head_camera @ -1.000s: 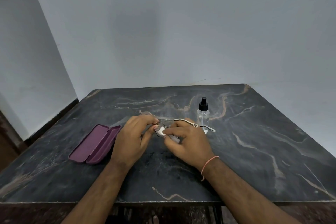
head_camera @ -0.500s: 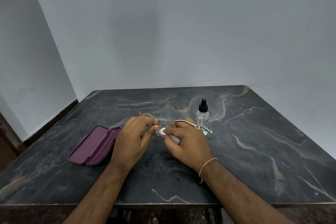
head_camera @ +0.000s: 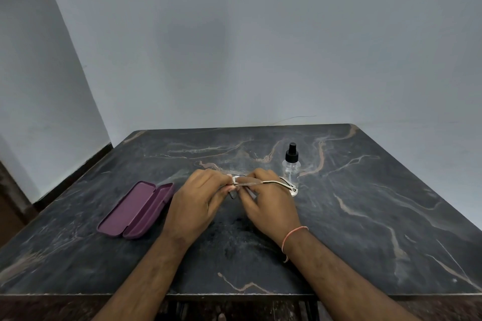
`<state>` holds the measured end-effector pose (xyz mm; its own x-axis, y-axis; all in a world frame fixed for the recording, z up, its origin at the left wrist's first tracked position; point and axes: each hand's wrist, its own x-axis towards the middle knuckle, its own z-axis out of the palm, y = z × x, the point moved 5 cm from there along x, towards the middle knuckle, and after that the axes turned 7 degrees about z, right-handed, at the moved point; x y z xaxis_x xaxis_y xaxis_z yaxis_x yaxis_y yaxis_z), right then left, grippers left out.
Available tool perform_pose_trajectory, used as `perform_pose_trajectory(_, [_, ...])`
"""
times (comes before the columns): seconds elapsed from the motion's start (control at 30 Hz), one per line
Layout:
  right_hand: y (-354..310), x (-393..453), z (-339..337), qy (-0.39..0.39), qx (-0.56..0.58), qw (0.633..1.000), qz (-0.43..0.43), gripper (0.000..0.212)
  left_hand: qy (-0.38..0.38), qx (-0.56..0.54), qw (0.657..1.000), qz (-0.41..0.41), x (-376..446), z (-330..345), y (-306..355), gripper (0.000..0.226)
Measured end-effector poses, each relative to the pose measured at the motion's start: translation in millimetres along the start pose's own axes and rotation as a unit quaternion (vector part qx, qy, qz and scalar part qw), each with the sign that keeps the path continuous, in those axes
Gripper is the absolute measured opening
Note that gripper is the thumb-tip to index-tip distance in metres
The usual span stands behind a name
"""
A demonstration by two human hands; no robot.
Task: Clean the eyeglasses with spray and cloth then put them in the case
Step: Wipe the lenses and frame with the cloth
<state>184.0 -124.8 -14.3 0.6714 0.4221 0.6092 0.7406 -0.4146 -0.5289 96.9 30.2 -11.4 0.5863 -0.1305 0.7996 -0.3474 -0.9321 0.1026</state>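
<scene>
Both hands meet over the dark marble desk (head_camera: pixel 365 216): left hand (head_camera: pixel 194 206) and right hand (head_camera: pixel 271 206) pinch the eyeglasses (head_camera: pixel 276 183) w/ a white cloth (head_camera: pixel 236 179) (mostly hidden). Temple arm sticks out right, in front of the spray bottle (head_camera: pixel 290 167). Purple case (head_camera: pixel 137 210) lies open, left of the hands.

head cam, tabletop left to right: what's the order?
open purple case → left hand → right hand → spray bottle. The eyeglasses span both hands and reach in front of the bottle, so they are left unplaced.
</scene>
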Motion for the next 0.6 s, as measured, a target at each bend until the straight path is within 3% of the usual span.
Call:
perform_pose_trajectory(0.2, [5.1, 1.8, 6.2, -0.05, 0.141, 0.989, 0.005, 0.014, 0.01, -0.013, 0.999, -0.037, -1.8, -1.9, -4.1, 0.013])
perform_pose_trajectory(0.33, [2.9, 0.7, 3.3, -0.053, 0.177, 0.983, 0.003, 0.017, 0.022, -0.019, 0.998, -0.06, -3.0, -3.0, -7.8, 0.017])
perform_pose_trajectory(0.6, [2.3, -1.5, 0.3, -0.02, 0.064, 0.998, -0.02, 0.017, 0.032, -0.035, 0.994, -0.094, -5.1, -1.0, -13.2, 0.021])
